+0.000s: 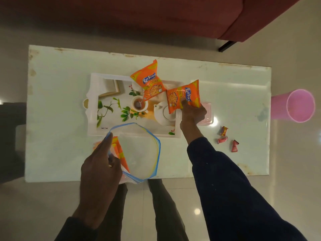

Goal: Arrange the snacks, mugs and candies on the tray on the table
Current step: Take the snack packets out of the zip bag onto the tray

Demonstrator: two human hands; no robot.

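Our right hand [192,113] grips a packet [182,98] over the tray's [93,105] right edge. A second packet [151,80] lies just left of it. Our left hand [100,167] pinches the bag [152,136] rim. Candies [225,138] sit on the surface right of the right hand.

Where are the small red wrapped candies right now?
In the head view, the three small red wrapped candies lie on the glossy white table, right of the right hand, outside the white printed tray.
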